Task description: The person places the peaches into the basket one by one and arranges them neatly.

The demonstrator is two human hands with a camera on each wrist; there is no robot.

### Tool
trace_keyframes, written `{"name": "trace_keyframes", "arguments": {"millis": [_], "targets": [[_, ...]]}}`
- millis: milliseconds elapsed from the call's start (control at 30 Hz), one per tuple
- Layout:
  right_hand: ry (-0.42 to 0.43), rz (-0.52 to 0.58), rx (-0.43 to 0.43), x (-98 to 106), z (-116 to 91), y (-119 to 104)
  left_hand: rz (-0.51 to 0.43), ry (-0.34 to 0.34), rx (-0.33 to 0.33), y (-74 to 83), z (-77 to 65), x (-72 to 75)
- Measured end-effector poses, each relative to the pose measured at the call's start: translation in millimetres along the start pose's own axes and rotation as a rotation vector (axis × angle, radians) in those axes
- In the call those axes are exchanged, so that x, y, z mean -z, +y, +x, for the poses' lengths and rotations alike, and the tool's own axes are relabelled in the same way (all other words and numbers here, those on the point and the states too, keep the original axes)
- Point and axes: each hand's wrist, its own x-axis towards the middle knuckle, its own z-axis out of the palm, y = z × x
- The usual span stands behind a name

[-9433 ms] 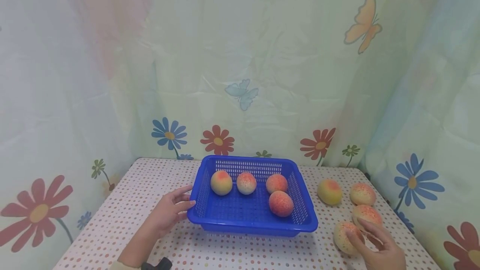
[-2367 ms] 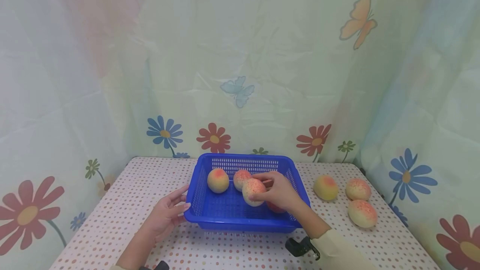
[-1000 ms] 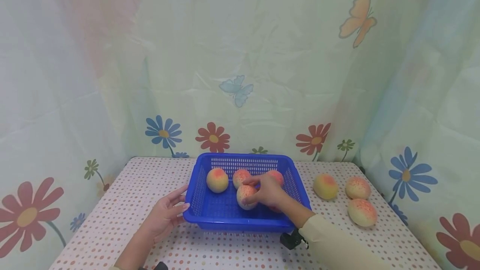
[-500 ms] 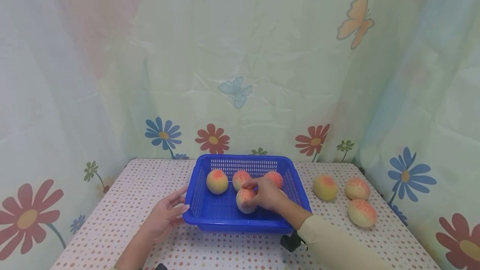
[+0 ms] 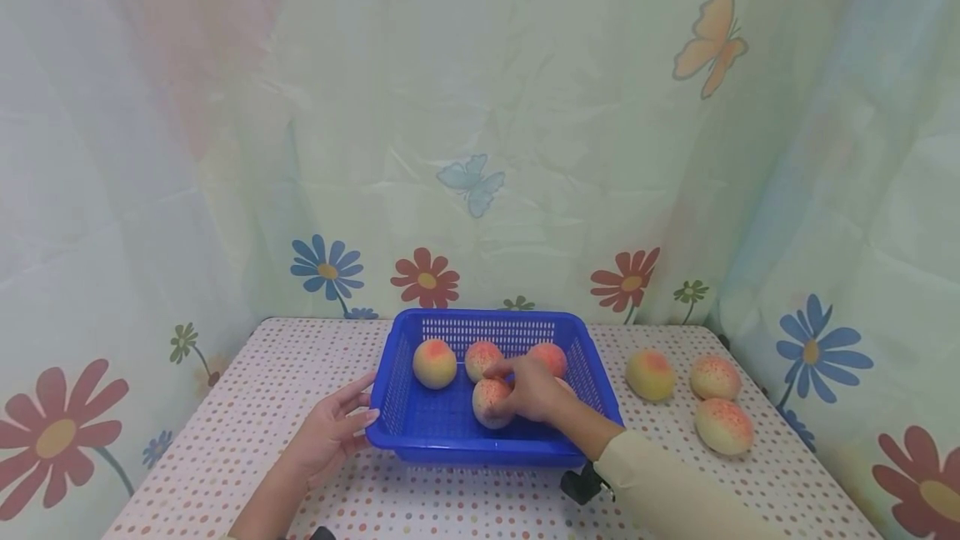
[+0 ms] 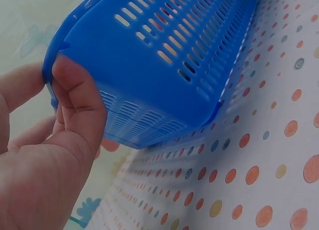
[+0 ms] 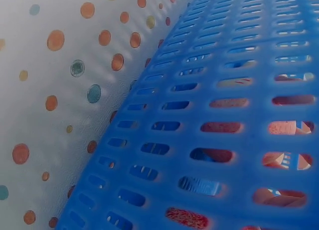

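Note:
My right hand [image 5: 536, 390] holds a speckled peach [image 5: 487, 404] low inside the blue plastic basket [image 5: 487, 443], with its fingers on the fruit's upper right side. At the basket's left end my left hand [image 5: 333, 432] pinches the rim; the left wrist view shows the thumb [image 6: 75, 85] bent against the outer wall. Behind the held peach lies another speckled peach [image 5: 482, 356]. A yellow peach [image 5: 434, 365] sits to its left and a pink one [image 5: 550, 357] to the right. One more peach is mostly hidden by the right hand.
Right of the basket, a yellow peach [image 5: 651, 375] and two speckled ones, a rear peach [image 5: 716, 377] and a front peach [image 5: 724, 427], rest on the dotted tablecloth [image 5: 420, 507]. A flowered curtain [image 5: 480, 107] stands behind the table and at both sides.
My right hand has gone from the table's right side into the basket, bringing a speckled peach along. Lately it has lowered slightly with the peach. My left hand has stayed at the rim.

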Motion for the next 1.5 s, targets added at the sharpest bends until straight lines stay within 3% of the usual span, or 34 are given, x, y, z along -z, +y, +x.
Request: {"name": "trace_keyframes", "arguments": {"millis": [233, 467, 967, 1333, 1500], "targets": [[0.022, 0.018, 0.015, 0, 1, -2, -0.002, -0.005, -0.004, 0.2, 1.0, 1.0], [0.035, 0.002, -0.024, 3, -1, -5, 0.005, 0.004, -0.003, -0.6, 1.5, 1.0], [0.054, 0.219, 0.060, 8, -8, -4, 0.009, 0.006, 0.001, -0.8, 0.1, 0.9], [0.121, 0.227, 0.156, 19, -12, 6, 0.002, -0.002, 0.002, 0.1, 0.2, 0.3], [0.126, 0.294, 0.083, 26, -19, 8, -0.008, -0.015, -0.002, 0.9, 0.7, 0.9]]}}
